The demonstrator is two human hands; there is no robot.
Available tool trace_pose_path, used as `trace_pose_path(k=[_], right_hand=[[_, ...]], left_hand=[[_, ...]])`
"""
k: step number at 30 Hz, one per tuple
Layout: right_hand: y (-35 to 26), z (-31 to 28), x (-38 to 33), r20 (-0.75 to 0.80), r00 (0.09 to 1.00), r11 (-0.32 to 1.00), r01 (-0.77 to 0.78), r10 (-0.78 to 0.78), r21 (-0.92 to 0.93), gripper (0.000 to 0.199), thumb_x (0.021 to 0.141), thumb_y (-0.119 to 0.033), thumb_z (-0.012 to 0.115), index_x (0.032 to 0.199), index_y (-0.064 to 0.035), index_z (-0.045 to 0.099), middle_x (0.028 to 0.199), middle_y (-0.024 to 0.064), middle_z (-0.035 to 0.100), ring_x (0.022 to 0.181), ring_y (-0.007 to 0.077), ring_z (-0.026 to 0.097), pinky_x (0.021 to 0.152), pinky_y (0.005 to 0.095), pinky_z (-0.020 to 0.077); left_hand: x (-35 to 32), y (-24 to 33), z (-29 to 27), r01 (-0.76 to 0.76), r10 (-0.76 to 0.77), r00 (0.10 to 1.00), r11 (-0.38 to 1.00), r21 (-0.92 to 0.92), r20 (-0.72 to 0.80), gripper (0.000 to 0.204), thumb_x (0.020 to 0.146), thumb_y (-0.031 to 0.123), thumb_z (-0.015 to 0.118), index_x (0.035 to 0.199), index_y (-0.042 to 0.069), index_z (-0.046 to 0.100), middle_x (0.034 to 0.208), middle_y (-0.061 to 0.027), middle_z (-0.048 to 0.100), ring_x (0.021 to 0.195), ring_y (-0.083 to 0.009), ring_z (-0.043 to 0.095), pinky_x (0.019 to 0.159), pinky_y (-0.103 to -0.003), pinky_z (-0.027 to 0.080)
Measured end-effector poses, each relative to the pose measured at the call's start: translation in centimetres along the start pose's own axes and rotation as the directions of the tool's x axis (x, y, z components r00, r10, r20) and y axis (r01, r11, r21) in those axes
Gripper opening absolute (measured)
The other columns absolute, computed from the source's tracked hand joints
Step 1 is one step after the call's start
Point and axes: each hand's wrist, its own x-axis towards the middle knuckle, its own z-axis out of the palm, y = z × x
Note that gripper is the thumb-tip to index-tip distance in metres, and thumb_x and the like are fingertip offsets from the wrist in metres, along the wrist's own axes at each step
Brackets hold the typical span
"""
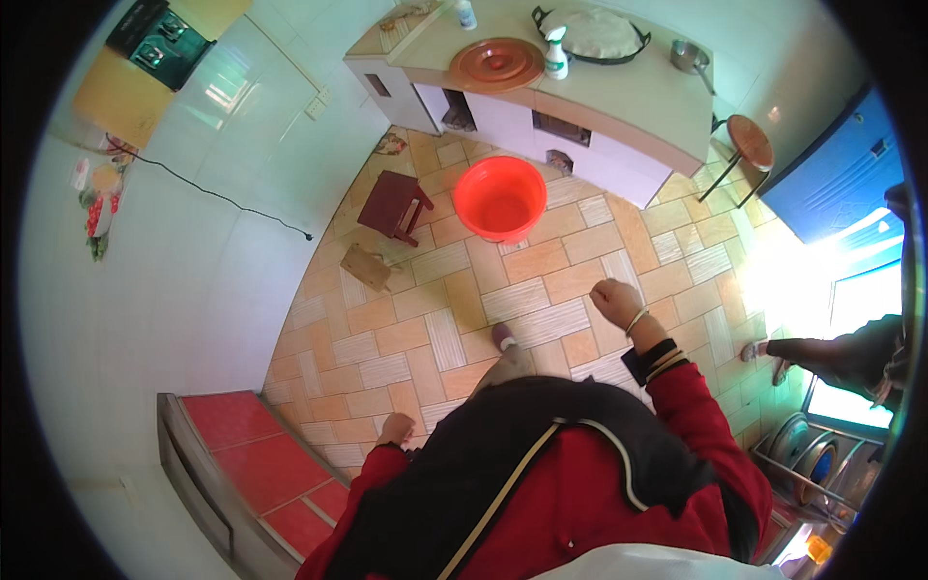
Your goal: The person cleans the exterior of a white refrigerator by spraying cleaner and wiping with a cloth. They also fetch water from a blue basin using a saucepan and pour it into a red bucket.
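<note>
Both hands empty: right hand [615, 302] loosely fisted above tiled floor [406, 333], left hand [395, 427] curled by hip; red bucket [500, 198] nr stove counter [619, 101] edge

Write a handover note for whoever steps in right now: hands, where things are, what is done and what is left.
Left hand: low at the side, holding nothing visible.
Right hand: raised in front, loosely closed, bangle on the wrist, nothing visible in it.
Things: red basin on the tiled floor ahead, in front of the counter; dark red stool and small wooden block to its left. On the counter: round reddish lid, spray bottle, large covered pan.
Done: nothing picked up; the person is standing mid-floor.
Left: the basin is nearest ahead, untouched.
</note>
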Motion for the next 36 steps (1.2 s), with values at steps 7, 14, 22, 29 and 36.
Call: trace_pose_path(k=[7, 14, 22, 29, 36], right_hand=[[0.3, 3.1, 3.4, 0.124, 0.968, 0.975, -0.21, 0.218, -0.073, 0.022, 0.077, -0.025, 0.048, 0.07, -0.0072, 0.061, 0.073, 0.0147, 0.059, 0.072, 0.0334, 0.058, 0.063, 0.0426, 0.0469], [5.1, 4.1, 8.5, 0.131, 0.902, 0.911, -0.399, 0.41, -0.106, 0.022, 0.077, -0.023, 0.047, 0.074, -0.0066, 0.061, 0.074, 0.0171, 0.06, 0.071, 0.035, 0.058, 0.064, 0.044, 0.0468], [7.4, 4.4, 25.4, 0.247, 0.917, 0.949, -0.313, 0.312, -0.037, 0.024, 0.079, -0.024, 0.043, 0.078, -0.0064, 0.06, 0.078, 0.0186, 0.06, 0.076, 0.0364, 0.057, 0.067, 0.0463, 0.0454], [4.5, 2.3, 37.7, 0.136, 0.962, 0.969, -0.245, 0.238, 0.033, 0.019, 0.078, -0.021, 0.05, 0.075, -0.0047, 0.06, 0.075, 0.0156, 0.059, 0.073, 0.0326, 0.057, 0.064, 0.0396, 0.045], [-3.4, 6.4, 40.7, 0.194, 0.887, 0.907, -0.406, 0.42, -0.11, 0.02, 0.077, -0.023, 0.048, 0.076, -0.0062, 0.06, 0.074, 0.0162, 0.059, 0.073, 0.0347, 0.057, 0.064, 0.043, 0.045]], left_hand=[[16.2, 5.5, -16.1, -0.373, 0.289, 0.928, 0.666, 0.646, 0.237, 0.019, 0.07, 0.015, 0.049, 0.062, 0.006, 0.064, 0.076, -0.0182, 0.062, 0.072, -0.0314, 0.061, 0.063, -0.041, 0.049], [27.3, 20.8, -32.5, -0.225, 0.225, 0.882, 0.973, 0.049, -0.415, 0.022, 0.077, 0.019, 0.046, 0.081, 0.003, 0.059, 0.08, -0.0212, 0.059, 0.077, -0.0387, 0.057, 0.067, -0.045, 0.044], [30.0, 26.9, -34.7, -0.347, 0.359, 0.922, 0.932, 0.104, -0.144, 0.026, 0.075, 0.024, 0.054, 0.092, 0.005, 0.062, 0.083, -0.0155, 0.062, 0.078, -0.0278, 0.061, 0.069, -0.035, 0.047], [30.6, 17.6, -37.5, -0.012, 0.004, 0.998, 0.993, -0.115, -0.067, 0.022, 0.072, 0.022, 0.049, 0.076, 0.003, 0.06, 0.064, -0.014, 0.059, 0.059, -0.0266, 0.059, 0.055, -0.037, 0.046], [36.3, 9.4, -44.6, 0.094, -0.079, 0.983, 0.992, -0.083, 0.169, 0.022, 0.072, 0.021, 0.048, 0.067, 0.003, 0.059, 0.056, -0.0116, 0.057, 0.05, -0.0233, 0.057, 0.048, -0.036, 0.045]])
